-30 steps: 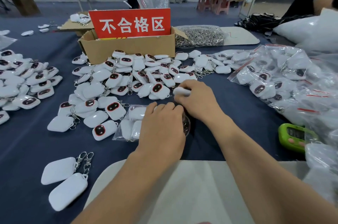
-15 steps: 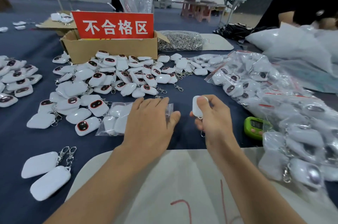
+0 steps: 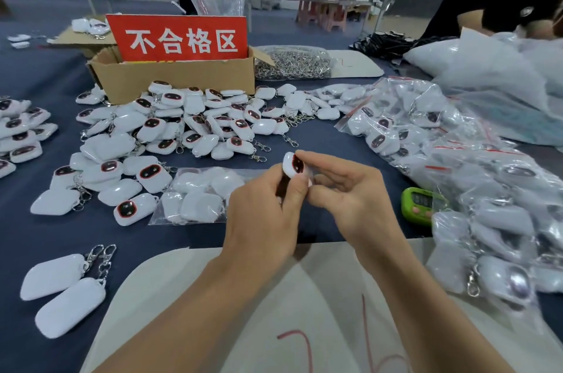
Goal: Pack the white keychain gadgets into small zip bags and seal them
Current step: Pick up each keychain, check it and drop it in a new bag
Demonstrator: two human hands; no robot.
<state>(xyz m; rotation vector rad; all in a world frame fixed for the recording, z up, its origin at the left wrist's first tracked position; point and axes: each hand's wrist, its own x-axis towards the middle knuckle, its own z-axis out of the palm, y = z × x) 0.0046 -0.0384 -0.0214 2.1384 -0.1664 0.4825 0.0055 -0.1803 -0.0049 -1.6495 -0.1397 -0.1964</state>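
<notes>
A white keychain gadget (image 3: pixel 293 164) with a dark red-rimmed screen is held up between both hands above the blue table. My right hand (image 3: pixel 350 202) pinches it from the right with thumb and fingers. My left hand (image 3: pixel 265 217) pinches its lower edge from the left. A clear zip bag (image 3: pixel 195 196) with several white gadgets inside lies flat just left of my left hand. A heap of loose gadgets (image 3: pixel 189 126) lies behind it.
A cardboard box (image 3: pixel 170 77) with a red sign (image 3: pixel 178 37) stands at the back. Filled zip bags (image 3: pixel 463 165) pile up on the right, beside a green timer (image 3: pixel 419 205). Two gadgets (image 3: pixel 61 290) lie near left. A person in black works at far right.
My left hand has lifted off the zip bag and joined the right hand on the gadget. The gadget has turned so its dark screen shows.
</notes>
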